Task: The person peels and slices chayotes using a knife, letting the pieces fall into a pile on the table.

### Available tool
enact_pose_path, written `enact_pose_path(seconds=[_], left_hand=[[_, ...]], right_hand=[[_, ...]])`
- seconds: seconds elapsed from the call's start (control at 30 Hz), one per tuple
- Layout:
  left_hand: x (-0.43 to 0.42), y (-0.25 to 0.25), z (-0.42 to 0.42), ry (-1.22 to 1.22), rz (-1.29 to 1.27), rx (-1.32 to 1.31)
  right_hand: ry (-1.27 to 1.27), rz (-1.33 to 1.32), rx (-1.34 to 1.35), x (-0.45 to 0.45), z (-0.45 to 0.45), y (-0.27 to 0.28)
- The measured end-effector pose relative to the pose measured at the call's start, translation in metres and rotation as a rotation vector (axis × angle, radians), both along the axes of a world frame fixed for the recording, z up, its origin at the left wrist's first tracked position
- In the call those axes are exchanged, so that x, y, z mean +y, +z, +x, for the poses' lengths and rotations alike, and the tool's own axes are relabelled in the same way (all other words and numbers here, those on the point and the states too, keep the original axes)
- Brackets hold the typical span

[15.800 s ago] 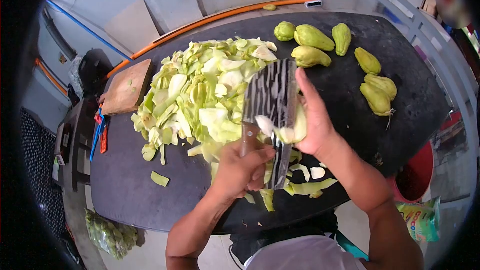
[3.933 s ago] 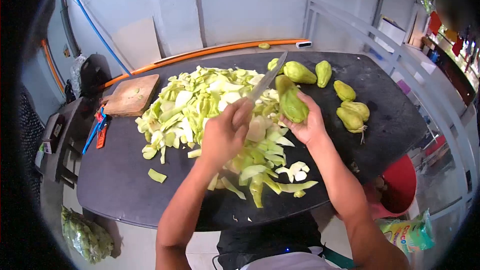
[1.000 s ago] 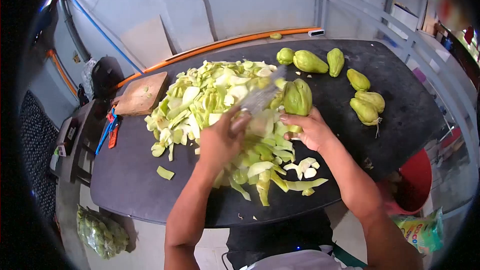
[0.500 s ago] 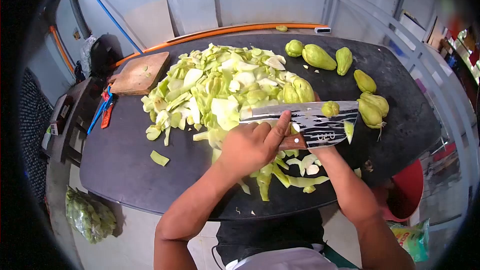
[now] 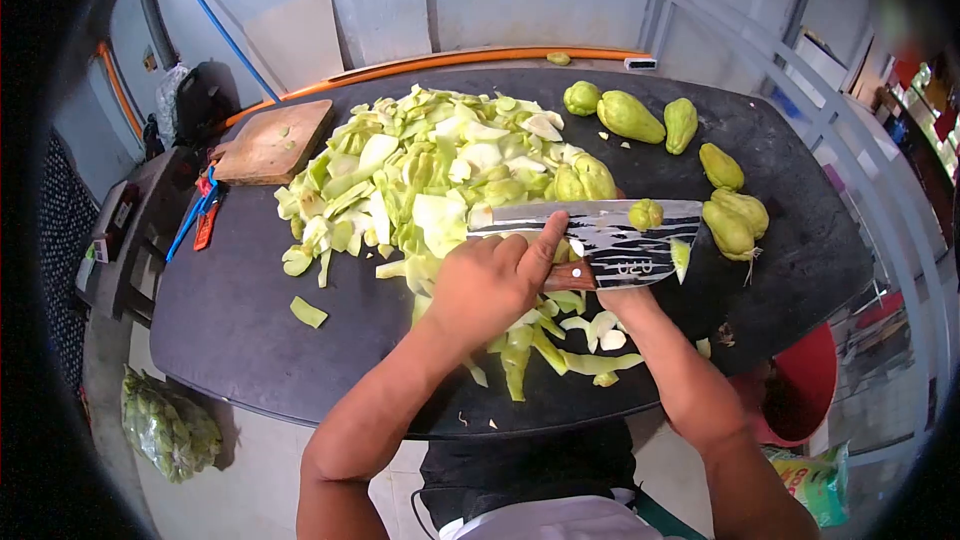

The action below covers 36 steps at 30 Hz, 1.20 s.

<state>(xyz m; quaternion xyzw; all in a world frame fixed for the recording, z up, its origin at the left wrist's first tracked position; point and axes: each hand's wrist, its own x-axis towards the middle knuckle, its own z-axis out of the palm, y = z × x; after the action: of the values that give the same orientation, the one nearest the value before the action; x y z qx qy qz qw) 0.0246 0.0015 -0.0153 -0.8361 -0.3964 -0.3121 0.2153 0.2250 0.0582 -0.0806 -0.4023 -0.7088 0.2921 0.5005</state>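
The left hand (image 5: 490, 282) is wrapped around the wooden handle of a broad knife (image 5: 602, 240), its index finger laid against the blade's flat. The right hand (image 5: 628, 302) sits mostly behind that blade, so its grasp cannot be told; a green chayote (image 5: 583, 178) juts just above the blade's upper edge, seemingly carried by it.

The gravest risk looks like a cut: the steel masks the right fingers, and a wet, slick rind could roll and let the blade skid into them. A smaller one is scraps sliding off if the blade tips.

The worktop (image 5: 240, 310) is smooth, matte black, with rounded corners. Over it spreads a loose heap of peelings (image 5: 420, 170), pale, limp and curled. The blade is shiny, streaked with dark stripes. To the right lie 6 whole chayotes (image 5: 630, 117), pear-shaped and furrowed. Clinging to the steel are 1 knobbly end piece (image 5: 645, 214) and 1 thin, glossy sliver (image 5: 680, 258).
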Motion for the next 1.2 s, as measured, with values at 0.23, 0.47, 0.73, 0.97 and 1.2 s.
enact_pose_path(seconds=[0.23, 0.47, 0.73, 0.97, 1.2], left_hand=[[0.009, 0.001, -0.016, 0.039, -0.1, -0.118], [0.024, 0.004, -0.059, 0.319, -0.272, -0.309], [-0.003, 0.012, -0.015, 0.056, -0.276, -0.231], [-0.006, 0.011, -0.007, -0.017, -0.077, -0.091], [-0.002, 0.012, -0.015, 0.018, -0.141, -0.074]], right_hand=[[0.143, -0.32, 0.212, -0.002, 0.002, 0.017], [0.226, -0.242, 0.488, -0.019, -0.012, 0.071], [-0.063, 0.197, -0.056, 0.004, 0.007, 0.034], [-0.216, 0.402, -0.559, -0.005, 0.013, 0.019], [-0.133, 0.264, -0.512, -0.01, 0.007, 0.024]])
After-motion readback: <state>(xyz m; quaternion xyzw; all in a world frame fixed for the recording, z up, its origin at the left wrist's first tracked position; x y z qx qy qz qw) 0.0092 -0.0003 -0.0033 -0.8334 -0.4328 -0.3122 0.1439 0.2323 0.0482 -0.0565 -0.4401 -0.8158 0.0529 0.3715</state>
